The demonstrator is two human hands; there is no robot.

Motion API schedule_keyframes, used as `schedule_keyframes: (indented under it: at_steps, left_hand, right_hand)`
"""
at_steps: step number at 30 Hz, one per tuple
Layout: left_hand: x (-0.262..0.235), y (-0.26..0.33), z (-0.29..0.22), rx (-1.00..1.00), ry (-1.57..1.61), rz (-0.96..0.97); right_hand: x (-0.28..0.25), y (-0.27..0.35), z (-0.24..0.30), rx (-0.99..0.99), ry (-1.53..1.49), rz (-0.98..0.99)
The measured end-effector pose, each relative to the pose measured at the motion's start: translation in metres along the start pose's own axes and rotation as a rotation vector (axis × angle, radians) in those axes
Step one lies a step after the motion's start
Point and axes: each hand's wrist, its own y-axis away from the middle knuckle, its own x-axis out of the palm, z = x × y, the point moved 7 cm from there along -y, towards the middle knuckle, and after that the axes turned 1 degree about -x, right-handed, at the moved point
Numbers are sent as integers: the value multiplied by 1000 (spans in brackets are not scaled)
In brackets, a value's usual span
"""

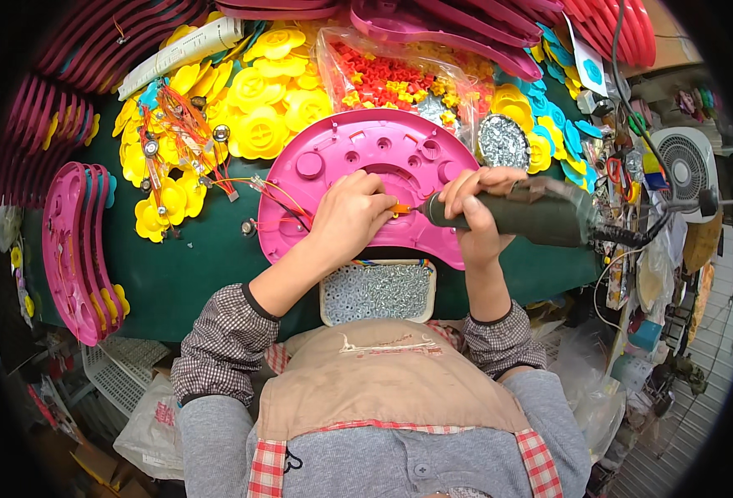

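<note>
A pink curved plastic shell [327, 139], with round posts and holes on its inner face, lies on the dark green table in front of me. My left hand [348, 214] reaches over its middle, fingers pinched at a small orange piece [400, 209]. In my right hand [476, 212] is a dark electric screwdriver [541, 216], held almost level with its tip pointing left at that piece. Tip and orange piece are very close; whether they touch, I cannot tell. Wires [288, 199] with small electronic parts run out from the shell's left side.
Close to my apron stands a tray [323, 300] of small metal screws. Yellow flower-shaped parts [260, 124], wired parts [180, 133] and a bag of red and yellow pieces [383, 79] fill the back. Pink shells [76, 249] stack at left. The screwdriver's cord [628, 236] runs right.
</note>
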Motion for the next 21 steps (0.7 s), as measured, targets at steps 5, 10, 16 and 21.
schedule_keyframes:
  at_steps: [5, 10, 16, 21]
  left_hand:
    - [-20, 4, -14, 31, 68, -168]
    - [-26, 40, -51, 177, -51, -70]
    - [-4, 55, -61, 120, -21, -8]
    - [-15, 49, -58, 109, 92, -54]
  right_hand:
    - [9, 20, 43, -21, -159, 16]
    - [17, 70, 26, 218, 4, 133]
    - [21, 45, 56, 111, -131, 157]
    - [19, 28, 78, 60, -153, 101]
